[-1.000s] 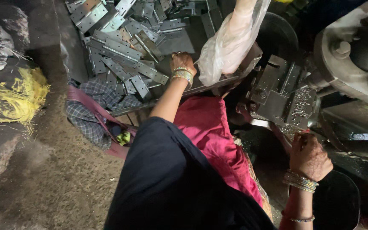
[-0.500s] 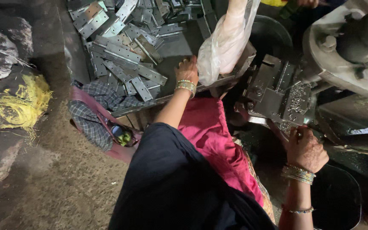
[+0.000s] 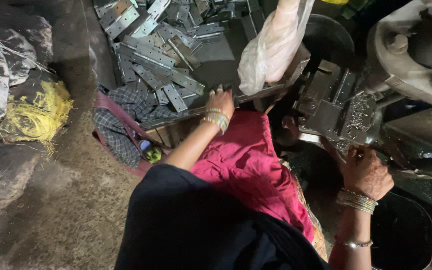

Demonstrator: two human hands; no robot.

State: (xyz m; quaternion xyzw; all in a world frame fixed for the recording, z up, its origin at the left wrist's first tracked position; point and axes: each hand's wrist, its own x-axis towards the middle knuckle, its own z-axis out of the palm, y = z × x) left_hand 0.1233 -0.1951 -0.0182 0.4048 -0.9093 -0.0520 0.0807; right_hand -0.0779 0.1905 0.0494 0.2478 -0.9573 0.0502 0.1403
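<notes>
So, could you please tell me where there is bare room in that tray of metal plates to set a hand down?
A bare dark patch of the tray lies just beyond the left hand, bordered by the metal plates on one side and the plastic bag on the other. The plate heap is crowded. By the right hand, the press leaves little room.

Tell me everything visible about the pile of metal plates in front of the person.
The pile of metal plates lies in a dark tray at the top of the head view. They are flat grey strips, apparently steel, many with rows of small holes like hinge leaves. They lie loose and crisscrossed at all angles, overlapping. The left hand rests at the tray's near edge beside them; whether it touches a plate cannot be told.
</notes>
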